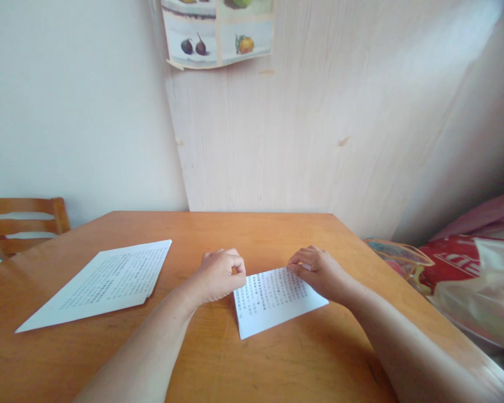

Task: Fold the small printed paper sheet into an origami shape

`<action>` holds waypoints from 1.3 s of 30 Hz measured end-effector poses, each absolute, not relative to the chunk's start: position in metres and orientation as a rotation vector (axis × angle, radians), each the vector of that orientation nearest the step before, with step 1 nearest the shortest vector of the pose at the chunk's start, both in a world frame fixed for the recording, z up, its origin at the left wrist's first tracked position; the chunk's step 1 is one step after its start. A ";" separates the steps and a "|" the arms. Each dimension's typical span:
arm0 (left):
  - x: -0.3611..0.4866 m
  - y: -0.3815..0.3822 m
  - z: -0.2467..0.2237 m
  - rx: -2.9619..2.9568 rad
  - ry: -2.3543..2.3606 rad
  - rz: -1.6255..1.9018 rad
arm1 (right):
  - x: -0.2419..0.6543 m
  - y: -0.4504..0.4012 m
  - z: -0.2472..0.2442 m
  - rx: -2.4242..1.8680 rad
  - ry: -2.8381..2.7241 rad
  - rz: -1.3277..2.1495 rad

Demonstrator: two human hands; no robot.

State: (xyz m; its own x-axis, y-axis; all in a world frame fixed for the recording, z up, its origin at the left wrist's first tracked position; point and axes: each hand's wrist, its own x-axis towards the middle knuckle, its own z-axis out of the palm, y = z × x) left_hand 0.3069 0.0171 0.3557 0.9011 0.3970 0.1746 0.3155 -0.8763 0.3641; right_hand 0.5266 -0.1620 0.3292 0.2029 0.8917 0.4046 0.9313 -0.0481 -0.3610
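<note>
A folded white sheet with printed text (pixel 277 296) lies on the wooden table between my hands. My left hand (pixel 223 274) is closed, thumb against forefinger, at the sheet's far left corner. At the far right edge of the same sheet, my right hand (pixel 317 270) pinches the paper with its fingertips. Further left, a second printed sheet or small stack of paper (pixel 109 280) rests flat on the table.
The wooden table (pixel 218 229) reaches back to the wall. A wooden chair (pixel 25 224) stands at the left. Beyond the right table edge are a red bag (pixel 453 260) and clear plastic bags (pixel 495 285). A fruit poster (pixel 218 33) hangs above.
</note>
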 end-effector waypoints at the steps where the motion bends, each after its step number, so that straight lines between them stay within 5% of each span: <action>1: 0.306 0.018 0.356 2.737 0.531 0.344 | 0.528 -0.162 0.329 -1.940 -1.685 -0.092; 18: 0.293 0.037 0.363 2.761 0.633 0.299 | 0.544 -0.162 0.321 -1.929 -1.653 0.005; 26: 0.310 0.022 0.349 2.764 0.562 0.598 | 0.529 -0.160 0.321 -1.892 -1.667 0.055; 39: 0.319 -0.003 0.339 2.870 0.350 0.499 | 0.495 -0.161 0.328 -1.887 -1.710 -0.137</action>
State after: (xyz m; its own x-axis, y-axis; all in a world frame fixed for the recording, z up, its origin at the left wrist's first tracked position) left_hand 0.3186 -0.0027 0.3391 0.9148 0.2656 0.3044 0.1956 -0.9505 0.2416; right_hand 0.4952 -0.1614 0.3285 0.1722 0.8780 0.4466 0.9379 -0.0075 -0.3467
